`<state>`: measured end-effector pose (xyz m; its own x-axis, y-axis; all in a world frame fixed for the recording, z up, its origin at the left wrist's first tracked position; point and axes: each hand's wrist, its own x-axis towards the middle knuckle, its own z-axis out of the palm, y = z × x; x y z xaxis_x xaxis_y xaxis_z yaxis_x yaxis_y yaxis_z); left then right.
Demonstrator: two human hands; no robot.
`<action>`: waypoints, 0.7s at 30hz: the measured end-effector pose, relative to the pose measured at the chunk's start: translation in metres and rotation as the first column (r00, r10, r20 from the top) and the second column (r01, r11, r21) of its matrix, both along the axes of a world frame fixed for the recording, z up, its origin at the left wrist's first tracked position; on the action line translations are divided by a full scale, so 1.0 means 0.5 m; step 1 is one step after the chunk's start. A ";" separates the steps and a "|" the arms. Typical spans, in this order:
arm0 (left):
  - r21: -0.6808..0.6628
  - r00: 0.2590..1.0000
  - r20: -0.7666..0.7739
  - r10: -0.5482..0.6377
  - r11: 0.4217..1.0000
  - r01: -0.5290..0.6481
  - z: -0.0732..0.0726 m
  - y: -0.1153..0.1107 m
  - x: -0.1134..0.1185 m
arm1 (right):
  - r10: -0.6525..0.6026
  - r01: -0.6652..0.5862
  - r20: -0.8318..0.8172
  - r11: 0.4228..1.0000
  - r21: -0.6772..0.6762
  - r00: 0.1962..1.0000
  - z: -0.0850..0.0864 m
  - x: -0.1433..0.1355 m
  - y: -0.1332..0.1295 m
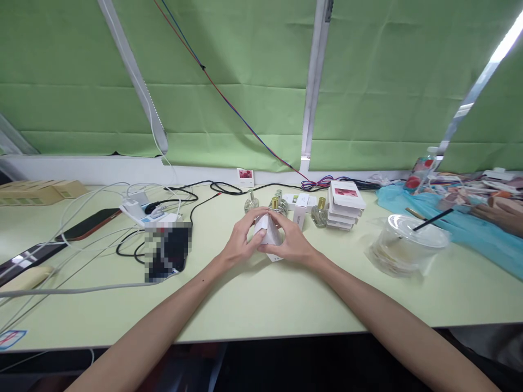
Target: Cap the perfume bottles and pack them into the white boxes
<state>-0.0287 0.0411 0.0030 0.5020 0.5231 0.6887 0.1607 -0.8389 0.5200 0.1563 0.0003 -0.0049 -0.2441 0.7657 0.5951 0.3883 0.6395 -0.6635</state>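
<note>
Both hands meet at the middle of the table (253, 305). The left hand (241, 242) and right hand (291, 245) are both wrapped round a small white box (267, 234), fingers curled on its sides & top, so neither hand is wide open. The box sits just above the table top, tilted a bit, w/ one corner poking out low by the right hand. Looks like the box is being folded up or shut, prob. mid-step, tho the flaps are hidden by fingers so can't tell how far. Just behind the box stand little glass bottles (279, 204) w/ gold caps, and near them, to the right, a stack of flat white boxes (344, 206). Next move, I think, needs small careful finger pushes, keeping the box steady so it doesn't squash. A clear cup w/ lid (406, 245) sits well apart on the right. A power strip (147, 215) w/ cables lies to the left. Another person's hand (504, 213) rests at the far right edge on a blue cloth (469, 228).
</note>
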 end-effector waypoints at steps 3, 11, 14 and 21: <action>0.007 1.000 -0.001 -0.001 1.000 0.001 0.000 0.000 0.000 | -0.006 0.005 0.002 1.000 0.001 1.000 0.000 0.000 0.000; 0.039 1.000 0.004 -0.019 0.999 0.019 0.000 0.001 0.001 | -0.011 0.011 0.000 1.000 -0.006 1.000 0.002 -0.001 -0.001; 0.035 1.000 0.011 -0.004 0.999 0.004 -0.001 0.001 0.002 | -0.012 0.012 0.003 1.000 -0.007 1.000 0.000 0.000 0.001; 0.033 1.000 0.009 0.014 0.999 -0.015 -0.002 0.000 0.004 | -0.010 0.010 0.009 1.000 -0.009 1.000 -0.004 0.000 0.002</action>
<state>-0.0266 0.0412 0.0018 0.4884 0.5071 0.7101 0.1686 -0.8533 0.4934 0.1561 0.0013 -0.0067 -0.2415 0.7732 0.5863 0.4008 0.6298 -0.6654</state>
